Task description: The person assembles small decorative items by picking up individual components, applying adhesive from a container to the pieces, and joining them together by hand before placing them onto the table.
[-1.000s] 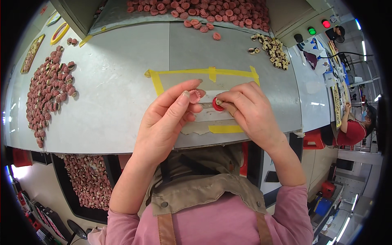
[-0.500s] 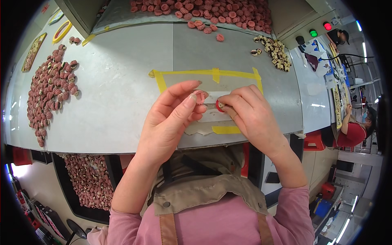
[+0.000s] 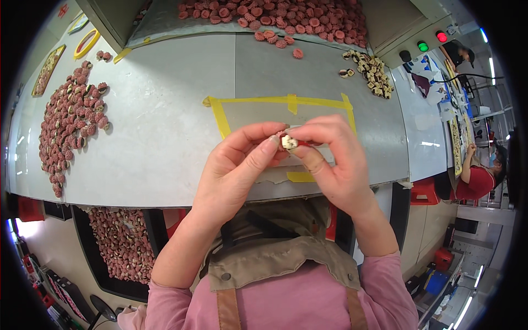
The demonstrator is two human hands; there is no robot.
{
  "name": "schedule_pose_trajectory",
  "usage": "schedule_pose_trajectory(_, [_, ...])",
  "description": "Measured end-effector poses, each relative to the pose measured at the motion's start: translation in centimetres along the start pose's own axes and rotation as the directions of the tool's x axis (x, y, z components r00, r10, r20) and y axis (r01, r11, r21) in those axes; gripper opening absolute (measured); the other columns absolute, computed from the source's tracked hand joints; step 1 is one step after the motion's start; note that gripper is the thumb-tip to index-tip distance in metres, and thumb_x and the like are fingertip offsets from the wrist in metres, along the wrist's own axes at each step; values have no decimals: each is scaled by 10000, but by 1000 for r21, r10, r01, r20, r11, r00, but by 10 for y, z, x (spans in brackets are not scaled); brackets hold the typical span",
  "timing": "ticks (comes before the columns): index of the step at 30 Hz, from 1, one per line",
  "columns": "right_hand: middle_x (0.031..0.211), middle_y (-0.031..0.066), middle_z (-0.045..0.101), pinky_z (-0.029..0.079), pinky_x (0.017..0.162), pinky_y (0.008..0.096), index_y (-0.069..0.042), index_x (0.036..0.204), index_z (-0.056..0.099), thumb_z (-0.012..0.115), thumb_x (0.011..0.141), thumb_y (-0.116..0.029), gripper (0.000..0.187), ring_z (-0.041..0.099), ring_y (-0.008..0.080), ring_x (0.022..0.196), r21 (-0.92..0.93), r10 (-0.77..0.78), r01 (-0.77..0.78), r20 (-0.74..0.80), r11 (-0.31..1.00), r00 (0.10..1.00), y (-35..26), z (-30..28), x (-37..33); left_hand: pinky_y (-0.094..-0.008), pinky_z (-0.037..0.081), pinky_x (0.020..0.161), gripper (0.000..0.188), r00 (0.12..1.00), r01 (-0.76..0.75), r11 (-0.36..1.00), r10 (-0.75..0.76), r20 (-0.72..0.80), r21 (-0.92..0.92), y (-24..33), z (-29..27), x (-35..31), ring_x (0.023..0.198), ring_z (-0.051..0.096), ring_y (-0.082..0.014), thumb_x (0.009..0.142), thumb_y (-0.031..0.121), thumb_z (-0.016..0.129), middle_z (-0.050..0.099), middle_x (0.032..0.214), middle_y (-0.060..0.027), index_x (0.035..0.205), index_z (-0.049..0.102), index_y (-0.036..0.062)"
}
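Observation:
Above the taped patch of the table, my two hands meet at the fingertips. My left hand [image 3: 234, 173] pinches a small pink ridged cup-shaped piece [image 3: 280, 134], mostly covered by the fingers. A small cream-and-dark piece [image 3: 289, 142] is between the thumb and fingers of my right hand [image 3: 340, 165], right against the pink piece. How far one sits inside the other cannot be made out. Something small and red [image 3: 303, 144] shows between the right fingers. Yellow tape [image 3: 258, 100] frames the worksheet beneath my hands.
Pink ridged cups [image 3: 308, 19] are heaped at the back. Cream-and-dark pieces [image 3: 377, 77] lie back right, by a panel with lit buttons [image 3: 422, 46]. A pile of joined pieces [image 3: 69, 124] covers the left; a black tray [image 3: 82, 236] stands below. A co-worker [image 3: 484, 168] sits far right.
My right hand has moved left and brought the cream-and-dark piece to the pink cup in my left hand. The hands were apart before; now their fingertips meet.

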State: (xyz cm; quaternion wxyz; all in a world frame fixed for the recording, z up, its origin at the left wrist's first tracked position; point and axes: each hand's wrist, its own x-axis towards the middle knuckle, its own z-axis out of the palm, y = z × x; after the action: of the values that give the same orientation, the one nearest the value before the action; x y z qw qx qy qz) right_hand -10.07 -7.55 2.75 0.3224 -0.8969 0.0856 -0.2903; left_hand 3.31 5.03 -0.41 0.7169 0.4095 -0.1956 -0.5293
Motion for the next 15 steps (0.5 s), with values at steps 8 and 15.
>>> schedule_pose_trajectory(8, [930,63,604,466,694,327,-69,1026,619,701,838,-84,206,561,230,813,-90,-47,34,-144,995,988,4,17,-14,-259,505,878,238,956,-293,928,290,49,230,-15,6,-6,1004,610,-122,982,69,534,627,1102,-74,1190,570,-41])
schedule_pose_trajectory(15, [935,45,599,469,699,340,-80,1017,619,720,818,-93,224,561,229,810,-246,-185,153,-113,957,976,4,5,-20,-261,514,858,240,976,-210,949,190,104,237,-10,9,-6,987,605,-118,981,106,547,634,1112,-74,1177,594,-25])
